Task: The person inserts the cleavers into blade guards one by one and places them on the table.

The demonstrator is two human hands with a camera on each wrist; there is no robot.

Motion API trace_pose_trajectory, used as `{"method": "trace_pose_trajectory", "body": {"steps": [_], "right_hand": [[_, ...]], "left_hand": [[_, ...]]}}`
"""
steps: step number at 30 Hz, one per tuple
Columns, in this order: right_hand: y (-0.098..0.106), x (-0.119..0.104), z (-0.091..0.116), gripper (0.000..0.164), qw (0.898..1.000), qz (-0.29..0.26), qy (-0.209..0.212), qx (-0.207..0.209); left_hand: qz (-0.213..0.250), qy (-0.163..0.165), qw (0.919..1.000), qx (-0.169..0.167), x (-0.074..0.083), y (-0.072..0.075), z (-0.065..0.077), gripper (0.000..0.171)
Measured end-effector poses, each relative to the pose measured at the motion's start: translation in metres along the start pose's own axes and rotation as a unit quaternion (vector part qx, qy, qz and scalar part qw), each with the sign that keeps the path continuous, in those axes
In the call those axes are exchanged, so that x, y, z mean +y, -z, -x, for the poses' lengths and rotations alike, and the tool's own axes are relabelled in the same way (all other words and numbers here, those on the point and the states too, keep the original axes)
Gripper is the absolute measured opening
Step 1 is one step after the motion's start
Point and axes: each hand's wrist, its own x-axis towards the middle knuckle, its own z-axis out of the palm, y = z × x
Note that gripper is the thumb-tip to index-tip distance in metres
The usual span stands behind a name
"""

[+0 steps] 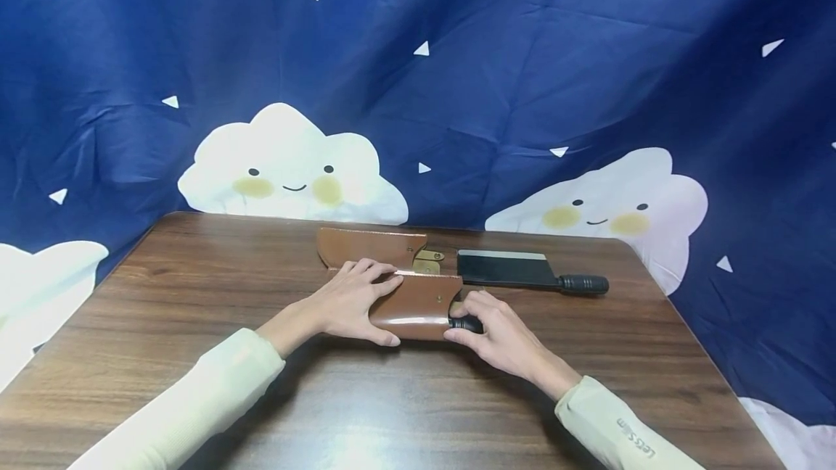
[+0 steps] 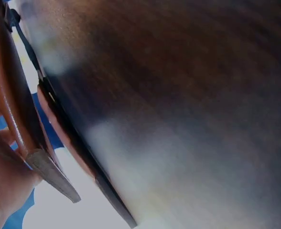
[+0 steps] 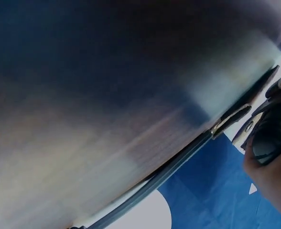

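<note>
A brown leather knife sheath (image 1: 418,304) lies crosswise near the middle of the table. My left hand (image 1: 355,301) holds its left part, fingers over the far side and thumb by the near edge. At the sheath's right end, my right hand (image 1: 496,328) grips the black handle (image 1: 466,323) of a knife; no blade shows outside the leather. The left wrist view has the sheath (image 2: 14,90) edge-on beside the left hand (image 2: 6,167). In the right wrist view the black handle (image 3: 274,133) sits against the right hand (image 3: 274,179).
Behind the held sheath lies a second brown sheath (image 1: 369,246) with a tan snap strap (image 1: 427,265). To its right rests a black-bladed cleaver (image 1: 503,268), its black handle (image 1: 584,284) pointing right. A blue cloud-patterned curtain (image 1: 457,93) hangs behind the wooden table (image 1: 405,405).
</note>
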Motion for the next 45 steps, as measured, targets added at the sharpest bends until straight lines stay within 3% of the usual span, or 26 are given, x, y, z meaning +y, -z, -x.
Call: {"method": "trace_pose_trajectory", "body": {"steps": [20,45], "right_hand": [[-0.0022,0.0041,-0.0001,0.020,0.995,-0.010,-0.055,-0.079],[-0.0027,0.0043,-0.0045,0.025,0.989,-0.015,-0.088,-0.118]], "left_hand": [[0.014,0.018,0.9963,-0.084,0.0036,-0.0036,-0.0017,0.112],[0.016,0.028,0.9910,-0.130,0.0048,-0.0022,0.0019,0.112]]}}
